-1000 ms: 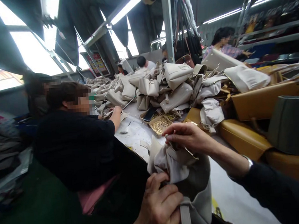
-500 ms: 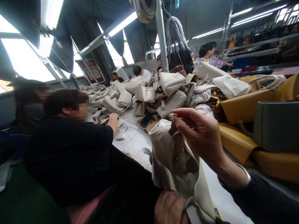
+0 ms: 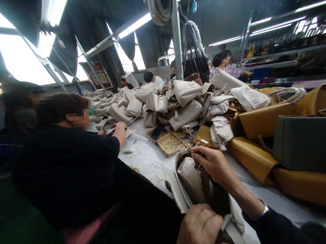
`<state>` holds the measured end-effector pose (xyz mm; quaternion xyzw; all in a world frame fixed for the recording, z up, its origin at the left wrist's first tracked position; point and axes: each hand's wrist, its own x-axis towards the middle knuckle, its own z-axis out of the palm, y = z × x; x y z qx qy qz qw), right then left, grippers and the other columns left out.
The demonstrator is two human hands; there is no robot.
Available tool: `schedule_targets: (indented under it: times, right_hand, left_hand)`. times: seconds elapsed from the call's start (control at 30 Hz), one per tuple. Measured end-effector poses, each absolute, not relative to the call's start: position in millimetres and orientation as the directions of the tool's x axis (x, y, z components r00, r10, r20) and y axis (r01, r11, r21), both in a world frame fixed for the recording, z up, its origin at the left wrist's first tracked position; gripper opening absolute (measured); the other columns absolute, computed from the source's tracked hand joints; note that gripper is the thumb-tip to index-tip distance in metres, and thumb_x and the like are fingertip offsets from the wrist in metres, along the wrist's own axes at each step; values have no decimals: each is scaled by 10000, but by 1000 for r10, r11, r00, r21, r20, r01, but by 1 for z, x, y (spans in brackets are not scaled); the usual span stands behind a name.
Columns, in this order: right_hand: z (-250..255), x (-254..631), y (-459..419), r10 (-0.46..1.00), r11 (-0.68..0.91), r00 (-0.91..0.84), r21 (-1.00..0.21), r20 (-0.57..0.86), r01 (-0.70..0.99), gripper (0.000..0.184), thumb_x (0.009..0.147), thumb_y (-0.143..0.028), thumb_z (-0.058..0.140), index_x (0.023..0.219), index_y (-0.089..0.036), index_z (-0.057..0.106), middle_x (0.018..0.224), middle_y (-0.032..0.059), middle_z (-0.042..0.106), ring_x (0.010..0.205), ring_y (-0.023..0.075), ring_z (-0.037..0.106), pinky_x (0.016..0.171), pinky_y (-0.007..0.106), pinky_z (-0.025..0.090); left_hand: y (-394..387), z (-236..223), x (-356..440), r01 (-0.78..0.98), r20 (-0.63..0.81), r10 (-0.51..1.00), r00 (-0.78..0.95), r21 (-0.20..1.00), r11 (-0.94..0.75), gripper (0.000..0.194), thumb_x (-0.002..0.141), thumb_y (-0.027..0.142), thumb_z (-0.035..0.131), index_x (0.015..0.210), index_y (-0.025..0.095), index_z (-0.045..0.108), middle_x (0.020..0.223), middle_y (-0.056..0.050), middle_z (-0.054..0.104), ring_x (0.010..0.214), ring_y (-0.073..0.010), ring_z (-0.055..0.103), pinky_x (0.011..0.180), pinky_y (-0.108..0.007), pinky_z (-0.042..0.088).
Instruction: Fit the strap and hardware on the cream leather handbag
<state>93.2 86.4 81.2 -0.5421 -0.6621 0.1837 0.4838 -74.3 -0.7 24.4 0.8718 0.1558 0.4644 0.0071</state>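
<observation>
An off-white handbag [image 3: 185, 194] stands open toward me over the table edge, with its pale lining [image 3: 189, 172] showing inside. My left hand [image 3: 201, 227] is wrapped round the near side of the bag, beside a light strap [image 3: 234, 236]. At the far rim, my right hand [image 3: 214, 165] pinches the bag's edge between thumb and fingers. Whether something small also sits in that pinch cannot be made out. Just beyond the bag lies a shallow cardboard box [image 3: 169, 154] of small gold metal pieces [image 3: 170, 143].
Off-white bags [image 3: 184, 111] are heaped across the table [image 3: 143, 157]. Mustard bags [image 3: 249, 157] and a dark grey-green bag [image 3: 306, 141] lie at the right. A co-worker [image 3: 68, 173] sits close at the left, hands on the table. A metal post [image 3: 177, 43] rises behind the heap.
My right hand has moved down and inward, still pinching at the bag. The bag has dropped and tipped, its mouth now wider, and the box of gold pieces has come into view.
</observation>
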Motion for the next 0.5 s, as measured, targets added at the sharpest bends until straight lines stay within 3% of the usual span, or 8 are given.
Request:
schedule_targets:
  times: [0.1,0.17,0.33,0.43,0.5]
  right_hand:
    - [63,96,88,882,328,167,-827,441,456,208,931,-361,645,1039,-247,780,966,30,795,856,227,725,765,312,510]
    - [55,98,90,898,323,172,-872,405,368,233,913,-390,671,1046,-241,791,1004,45,799,893,241,727,812,334,522]
    - [47,101,95,954,255,161,-967,252,7,361,826,-476,777,1069,-210,777,998,71,791,907,241,721,789,328,542]
    - [47,100,92,957,271,145,-950,250,-156,404,828,-450,812,1148,-234,690,870,19,756,843,202,715,712,278,537]
    - [47,100,87,959,277,130,-930,252,-242,354,838,-419,826,1089,-244,650,814,-8,729,807,183,711,685,255,535]
  left_hand:
    - [5,40,-86,171,756,213,619,134,-976,413,1007,460,560,1180,86,592,934,-133,774,947,-248,758,897,-354,642]
    - [7,48,-91,197,759,212,616,113,-974,427,1015,474,545,1176,83,607,990,-158,780,1004,-258,758,940,-359,631]
    - [7,50,-82,231,775,239,585,123,-965,382,1075,400,425,976,114,657,777,-89,760,735,-190,758,701,-282,637]
    - [5,50,-74,244,786,254,563,136,-960,391,1096,347,376,913,137,651,717,-57,748,657,-152,734,620,-253,604]
    - [-2,54,-80,248,802,255,541,137,-959,318,1084,266,421,919,156,670,716,-30,759,635,-129,728,616,-220,603]
